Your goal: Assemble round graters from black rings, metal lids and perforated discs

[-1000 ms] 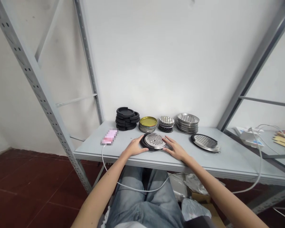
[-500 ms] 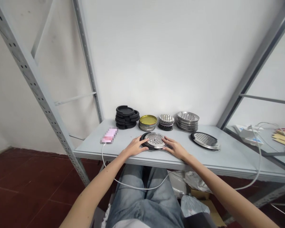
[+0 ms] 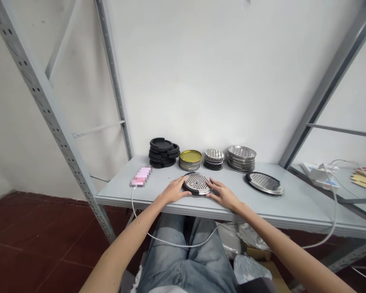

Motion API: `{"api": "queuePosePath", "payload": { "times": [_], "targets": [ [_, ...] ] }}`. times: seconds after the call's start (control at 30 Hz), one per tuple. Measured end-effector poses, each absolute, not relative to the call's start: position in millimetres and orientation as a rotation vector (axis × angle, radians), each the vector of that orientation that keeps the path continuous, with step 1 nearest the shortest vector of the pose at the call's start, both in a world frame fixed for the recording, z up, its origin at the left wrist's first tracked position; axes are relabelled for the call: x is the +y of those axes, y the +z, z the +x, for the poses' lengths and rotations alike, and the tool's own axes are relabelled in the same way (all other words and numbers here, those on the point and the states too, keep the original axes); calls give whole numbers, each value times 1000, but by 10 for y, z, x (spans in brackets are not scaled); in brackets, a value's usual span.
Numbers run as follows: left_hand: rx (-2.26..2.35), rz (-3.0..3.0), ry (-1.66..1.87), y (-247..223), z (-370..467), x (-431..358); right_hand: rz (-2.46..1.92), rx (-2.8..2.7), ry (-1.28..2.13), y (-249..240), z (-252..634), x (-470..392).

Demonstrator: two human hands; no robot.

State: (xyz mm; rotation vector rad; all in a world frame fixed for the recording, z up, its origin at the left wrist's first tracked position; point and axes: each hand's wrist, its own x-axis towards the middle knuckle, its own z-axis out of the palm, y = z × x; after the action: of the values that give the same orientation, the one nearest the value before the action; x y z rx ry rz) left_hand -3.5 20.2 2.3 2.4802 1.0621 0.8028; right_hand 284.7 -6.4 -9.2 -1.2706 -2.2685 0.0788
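Observation:
A round perforated metal grater (image 3: 197, 182) with a black rim lies flat near the front of the grey table. My left hand (image 3: 173, 191) is closed around its left side, fingers at the far edge and thumb at the near edge. From the right, my right hand (image 3: 226, 195) grips the metal edge, with a finger resting on top of the plate. Another perforated grater with a black rim piece (image 3: 264, 182) lies to the right, apart from my hands. Behind stand stacks of black rings (image 3: 162, 154), gold-topped lids (image 3: 190, 156), small ridged discs (image 3: 214, 156) and larger grater plates (image 3: 241, 154).
A blurred pink rectangular thing (image 3: 141, 176) with a white cable (image 3: 183, 245) lies on the left of the table (image 3: 158, 185). Metal shelf posts (image 3: 45, 106) flank the table. Power strips (image 3: 320, 176) lie at the right. Plastic bags (image 3: 250, 268) are below.
The grater has turned between my hands: its black rim section moved from the left side toward the near edge. My left fingers moved off the metal face to the rim.

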Motion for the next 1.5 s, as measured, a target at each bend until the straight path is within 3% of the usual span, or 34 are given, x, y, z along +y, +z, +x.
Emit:
{"api": "queuePosePath", "payload": {
  "times": [0.27, 0.9, 1.5],
  "targets": [
    [1070, 2479, 844, 13, -40, 210, -1271, -2268, 101, -70, 2774, -111],
    [1145, 2277, 835, -30, -105, 231, -1210, -2223, 520, -27, 2962, 190],
    [1130, 2769, 743, 39, -24, 145, -1267, -2074, 432, -139, 2865, 175]
  ]
}}
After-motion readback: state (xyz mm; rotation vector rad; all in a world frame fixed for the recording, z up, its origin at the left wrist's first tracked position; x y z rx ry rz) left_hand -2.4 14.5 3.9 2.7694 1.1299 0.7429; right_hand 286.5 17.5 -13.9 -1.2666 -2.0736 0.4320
